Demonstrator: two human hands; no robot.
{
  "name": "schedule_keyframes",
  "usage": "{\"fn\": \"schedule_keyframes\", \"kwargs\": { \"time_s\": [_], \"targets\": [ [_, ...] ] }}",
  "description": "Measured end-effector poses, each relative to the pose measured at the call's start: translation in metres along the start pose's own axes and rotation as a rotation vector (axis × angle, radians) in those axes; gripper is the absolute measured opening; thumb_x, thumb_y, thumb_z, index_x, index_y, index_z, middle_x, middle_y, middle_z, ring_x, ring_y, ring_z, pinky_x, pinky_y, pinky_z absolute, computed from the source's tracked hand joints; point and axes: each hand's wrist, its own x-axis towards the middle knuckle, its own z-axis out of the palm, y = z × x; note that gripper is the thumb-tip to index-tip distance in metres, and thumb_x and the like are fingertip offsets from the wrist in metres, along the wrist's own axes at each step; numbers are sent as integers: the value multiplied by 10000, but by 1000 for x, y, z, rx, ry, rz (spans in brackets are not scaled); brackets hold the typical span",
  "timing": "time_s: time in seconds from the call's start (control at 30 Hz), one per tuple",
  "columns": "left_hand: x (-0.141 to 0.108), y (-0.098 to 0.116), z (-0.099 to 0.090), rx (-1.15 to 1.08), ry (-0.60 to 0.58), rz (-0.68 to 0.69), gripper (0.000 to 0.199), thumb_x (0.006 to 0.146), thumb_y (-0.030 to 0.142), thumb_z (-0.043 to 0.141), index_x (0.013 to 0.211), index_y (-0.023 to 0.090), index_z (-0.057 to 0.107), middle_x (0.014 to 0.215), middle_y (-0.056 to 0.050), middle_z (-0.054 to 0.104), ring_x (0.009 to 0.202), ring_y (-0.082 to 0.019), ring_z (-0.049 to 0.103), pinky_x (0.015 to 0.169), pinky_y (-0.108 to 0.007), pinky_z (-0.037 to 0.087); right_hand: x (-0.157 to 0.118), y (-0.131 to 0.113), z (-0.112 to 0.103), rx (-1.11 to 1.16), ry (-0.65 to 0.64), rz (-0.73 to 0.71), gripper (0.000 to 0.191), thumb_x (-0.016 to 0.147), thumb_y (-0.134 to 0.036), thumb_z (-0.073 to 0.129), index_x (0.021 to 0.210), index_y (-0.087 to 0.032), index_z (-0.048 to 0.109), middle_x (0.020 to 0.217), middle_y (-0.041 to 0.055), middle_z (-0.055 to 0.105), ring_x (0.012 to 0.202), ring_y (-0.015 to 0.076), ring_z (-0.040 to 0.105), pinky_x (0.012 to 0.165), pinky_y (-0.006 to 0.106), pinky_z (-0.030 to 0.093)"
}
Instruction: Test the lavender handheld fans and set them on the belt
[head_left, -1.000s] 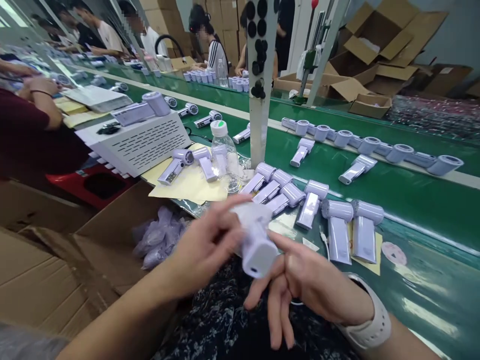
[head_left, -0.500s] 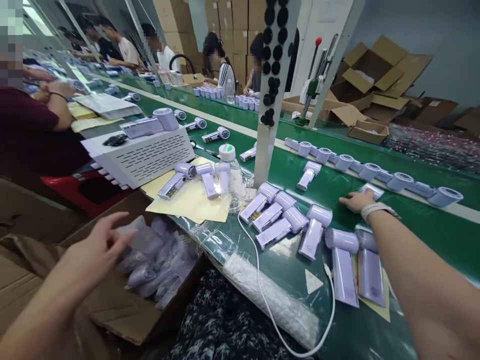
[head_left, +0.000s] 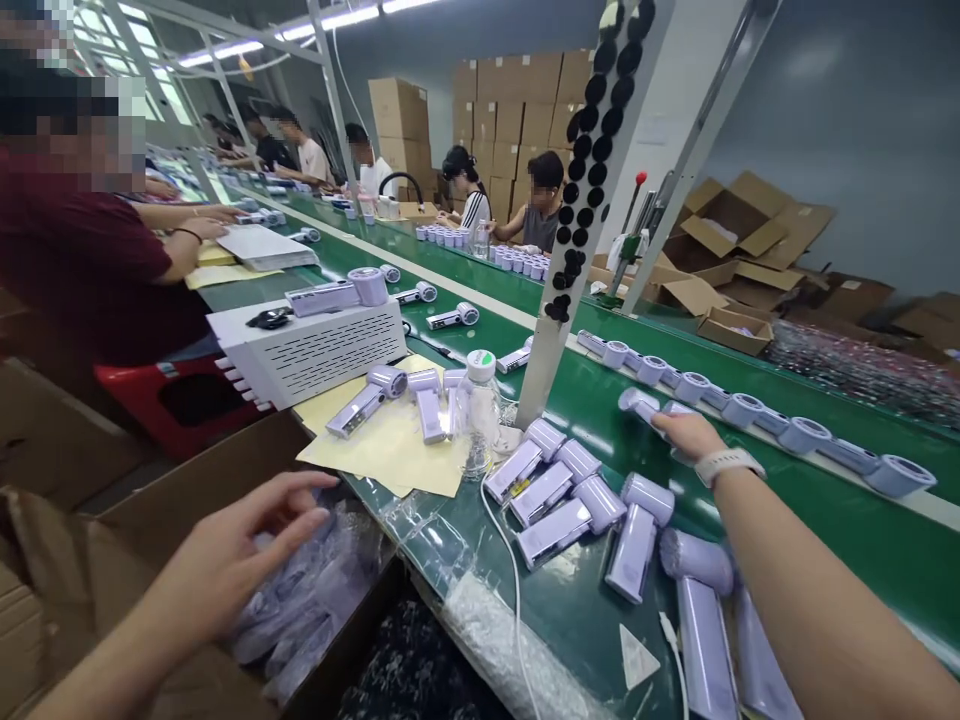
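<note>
My right hand [head_left: 686, 436], with a white band at the wrist, closes on a lavender handheld fan [head_left: 640, 402] over the green belt [head_left: 795, 480]. Another lavender piece shows behind its fingers. My left hand [head_left: 247, 540] hangs empty, thumb and fingers apart, above a cardboard box [head_left: 330, 650] of bagged lavender items [head_left: 300, 610]. Several lavender fans [head_left: 555, 530] lie on the near green table edge between my hands. Yellow sheets [head_left: 390, 460] with more fans and a clear bottle [head_left: 478, 405] are left of them.
A white post [head_left: 551, 350] rises mid-view. A slotted white case [head_left: 330, 350] stands at left, beside a person in dark red [head_left: 75, 260]. A white cable [head_left: 517, 610] crosses the table. Fans line the belt's far side [head_left: 742, 408]. Other people sit beyond.
My right hand has moved left along the belt and a fan now shows at its fingers. The view has tilted up. My left hand sits lower and further right.
</note>
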Motion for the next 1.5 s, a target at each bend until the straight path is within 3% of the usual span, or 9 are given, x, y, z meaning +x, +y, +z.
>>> {"fn": "schedule_keyframes", "kwargs": {
  "time_s": [0.2,0.3,0.43,0.6,0.77,0.87,1.23,1.37,1.5],
  "targets": [
    [-34,68,119,-907,-761,60,487,863,615,703,1190,253,702,899,-89,770,831,-245,718,804,-389,562,-130,-44,-36,-107,-164,-148,207,781,-366,662,880,-223,775,1461,82,630,1259,376,617,1025,513,500],
    [-59,113,177,-1413,-722,-54,864,642,669,874,1337,274,545,1289,-133,703,1195,-286,670,1031,-418,528,-192,-64,-25,-267,-121,-379,331,852,-353,630,1112,-181,740,1478,134,606,1357,400,538,1184,623,335],
    [-79,134,214,-1515,-546,-388,564,746,404,896,1177,228,577,1163,-57,732,1100,-186,696,1005,-331,541,-228,-57,-9,-359,-55,-392,272,857,-271,608,1062,-129,717,1441,180,626,1309,407,567,1177,645,340],
    [-89,126,216,-1458,-737,-519,503,777,490,853,1133,187,668,1088,-72,769,1007,-215,732,980,-346,577,-247,-57,-4,-329,-25,-337,357,881,-301,611,1153,-101,726,1489,162,602,1382,432,508,1216,661,301],
    [-85,107,202,-1304,-989,-454,656,663,763,795,903,157,726,807,-59,771,708,-195,721,758,-322,610,-248,-52,-34,-98,-407,-297,441,934,-448,663,1317,-234,711,1519,91,593,1395,389,546,1131,636,463],
    [-79,96,195,-1242,-1080,-334,637,658,740,816,820,131,725,842,-80,777,727,-185,732,752,-286,601,-237,-22,-40,-126,-235,-232,297,1024,-330,513,1033,-226,791,1259,115,757,1197,331,699,1010,573,574],
    [-60,96,189,-1356,-798,-40,631,578,758,836,854,192,785,957,-83,809,897,-270,774,782,-355,634,-251,19,0,-861,-61,-345,160,868,-56,599,942,-12,734,1548,326,477,1459,528,405,1182,673,352],
    [-57,100,191,-1416,-695,-60,658,539,795,826,787,189,769,950,-81,798,1025,-306,753,856,-378,631,-260,5,-9,-594,-78,-279,166,931,-77,511,865,-96,662,1438,321,581,1384,499,503,1118,658,398],
    [-60,108,193,-1498,-713,-127,682,566,827,789,813,193,742,1006,-87,785,1081,-328,730,883,-422,620,-275,-26,-17,186,-507,72,257,1063,-416,430,1025,-207,573,758,63,697,699,238,669,648,372,535]
  ]
}}
